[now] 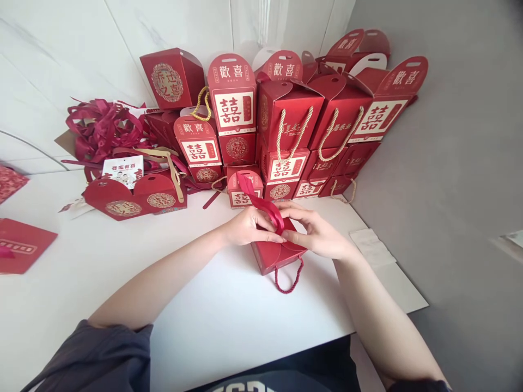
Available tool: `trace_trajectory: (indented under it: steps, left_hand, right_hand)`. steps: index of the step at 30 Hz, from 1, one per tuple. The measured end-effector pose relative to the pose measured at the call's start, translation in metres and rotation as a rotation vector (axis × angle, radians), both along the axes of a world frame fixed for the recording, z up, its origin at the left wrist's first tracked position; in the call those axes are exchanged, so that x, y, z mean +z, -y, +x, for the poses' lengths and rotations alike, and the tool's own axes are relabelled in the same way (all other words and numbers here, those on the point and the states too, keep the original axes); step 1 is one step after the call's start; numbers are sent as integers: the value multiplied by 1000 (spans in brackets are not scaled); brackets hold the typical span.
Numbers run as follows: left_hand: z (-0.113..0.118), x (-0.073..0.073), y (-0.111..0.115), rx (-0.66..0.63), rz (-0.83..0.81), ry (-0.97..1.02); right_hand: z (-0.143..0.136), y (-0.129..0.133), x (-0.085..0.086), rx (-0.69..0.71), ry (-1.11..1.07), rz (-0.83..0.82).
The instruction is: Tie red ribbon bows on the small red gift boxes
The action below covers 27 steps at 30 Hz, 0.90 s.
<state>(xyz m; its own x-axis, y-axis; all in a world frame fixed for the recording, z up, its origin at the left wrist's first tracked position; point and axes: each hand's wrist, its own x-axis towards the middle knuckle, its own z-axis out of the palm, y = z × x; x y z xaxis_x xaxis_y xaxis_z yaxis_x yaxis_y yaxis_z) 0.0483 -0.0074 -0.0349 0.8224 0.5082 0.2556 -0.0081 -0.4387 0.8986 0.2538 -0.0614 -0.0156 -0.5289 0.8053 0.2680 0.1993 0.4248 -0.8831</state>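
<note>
A red gift box (267, 256) with a folded top stands on the white table in front of me. A dark red cord handle (288, 288) hangs from its near side. My left hand (251, 226) is closed at the top of the box, its thumb and fingers pinching a red ribbon (269, 208). Opposite it, my right hand (316, 231) curves over the box, thumb and fingers closed round the same ribbon. The thumbs meet over the middle of the lid. A loose ribbon end rises up and to the left; the fingers partly hide where the ribbon meets the box.
Red gift boxes (237, 109) are stacked along the back wall, some with gold rope handles (296, 139). At the left lie a heap of red ribbons (104, 128) and an open box (134, 201). A grey wall (449, 163) bounds the right side.
</note>
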Motion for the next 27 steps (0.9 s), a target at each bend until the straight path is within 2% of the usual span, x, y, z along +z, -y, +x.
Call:
trace_trajectory:
  steps: [4, 8, 12, 15, 18, 22, 24, 25, 27]
  left_hand:
    - [1, 0, 0, 5, -23, 17]
    - [0, 3, 2, 0, -52, 4]
    - [1, 7, 4, 41, 29, -36]
    - [2, 9, 6, 53, 25, -49]
    - [1, 8, 5, 64, 4, -69]
    - [0, 6, 1, 39, -19, -89]
    - [1, 7, -1, -4, -38, -74]
    - [1, 9, -2, -22, -47, -68]
    - [3, 14, -2, -26, -61, -73]
  right_hand:
    - [-9, 2, -5, -92, -72, 17]
    - [-15, 2, -13, -347, -156, -61]
    - [-6, -6, -17, -504, -376, -222]
    - [6, -12, -12, -653, -450, -184]
    - [13, -6, -3, -822, -509, 48]
    - [5, 24, 12, -965, -432, 490]
    - [-6, 41, 19, -894, -274, 723]
    - [-12, 48, 22, -813, -167, 837]
    - [-26, 57, 27, -566, 13, 1015]
